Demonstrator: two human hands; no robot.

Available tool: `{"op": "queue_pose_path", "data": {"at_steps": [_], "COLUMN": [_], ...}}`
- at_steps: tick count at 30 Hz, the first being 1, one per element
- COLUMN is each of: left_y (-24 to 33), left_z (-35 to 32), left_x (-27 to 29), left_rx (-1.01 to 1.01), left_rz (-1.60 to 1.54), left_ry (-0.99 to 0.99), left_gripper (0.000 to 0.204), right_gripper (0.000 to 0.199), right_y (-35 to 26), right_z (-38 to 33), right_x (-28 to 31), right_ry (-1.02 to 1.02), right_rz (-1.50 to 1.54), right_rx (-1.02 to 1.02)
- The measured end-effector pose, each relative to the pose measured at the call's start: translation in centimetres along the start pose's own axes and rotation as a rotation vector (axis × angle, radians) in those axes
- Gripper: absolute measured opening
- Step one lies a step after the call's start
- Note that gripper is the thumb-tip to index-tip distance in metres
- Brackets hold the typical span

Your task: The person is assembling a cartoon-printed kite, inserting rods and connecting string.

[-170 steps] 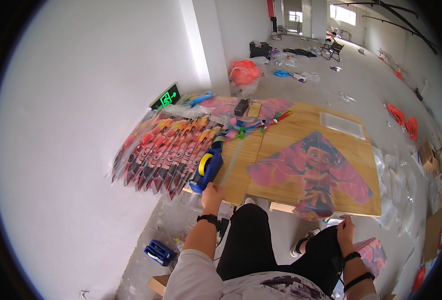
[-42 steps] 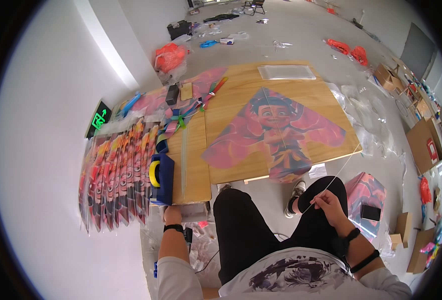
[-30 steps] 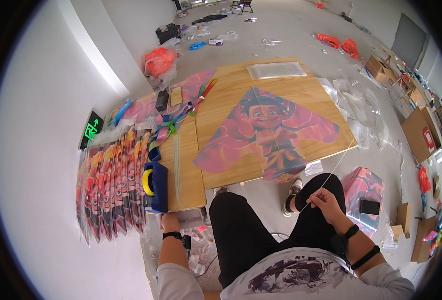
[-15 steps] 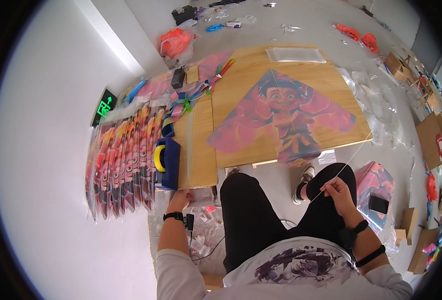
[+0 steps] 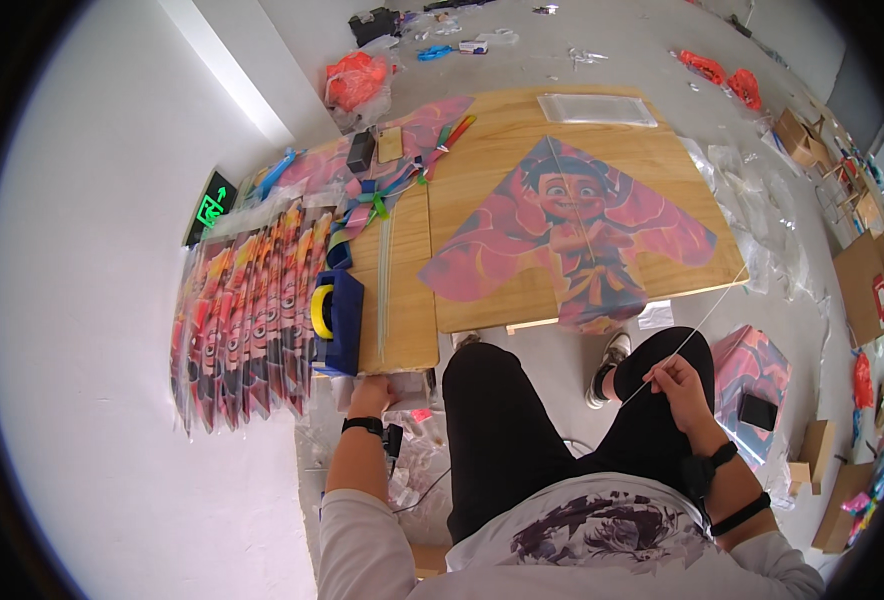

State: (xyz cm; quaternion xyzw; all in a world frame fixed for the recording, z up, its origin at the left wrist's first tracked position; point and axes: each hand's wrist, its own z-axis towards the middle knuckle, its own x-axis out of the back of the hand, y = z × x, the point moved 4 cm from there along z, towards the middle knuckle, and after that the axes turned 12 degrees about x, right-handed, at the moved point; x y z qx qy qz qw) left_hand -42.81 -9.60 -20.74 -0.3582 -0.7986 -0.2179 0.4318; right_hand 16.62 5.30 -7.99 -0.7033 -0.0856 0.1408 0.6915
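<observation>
My right hand, above my right thigh, is closed on a thin white rod that slants up toward the table's right corner. My left hand reaches just under the table's front left edge, at a small open drawer or box; its fingers are largely hidden. A kite printed with a cartoon figure on pink and red lies spread over the table, its lower end overhanging the front edge. Beside the left arm's reach stands a blue tape dispenser with a yellow roll.
Several packed kites in clear sleeves hang at the left. Thin rods and coloured ribbons lie on the table's left part. A clear plastic pack rests at the back. A phone lies on printed fabric at right.
My left hand has shifted slightly right, further in under the table edge. My right hand keeps its hold on the rod, almost unmoved. The whole view has shifted a little.
</observation>
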Motion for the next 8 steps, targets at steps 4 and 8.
{"op": "queue_pose_path", "data": {"at_steps": [4,8], "left_y": [1.2,0.7], "left_z": [0.3,1.3], "left_x": [0.3,-0.3], "left_rx": [0.137,0.175], "left_rz": [0.093,0.204], "left_ry": [-0.068,-0.097], "left_gripper": [0.039,0.054], "right_gripper": [0.004,0.005], "right_y": [-0.2,0.0], "right_z": [0.0,0.2], "right_x": [0.0,-0.1], "right_ry": [0.008,0.001], "right_rz": [-0.009,-0.011], "right_rx": [-0.012,-0.019]}}
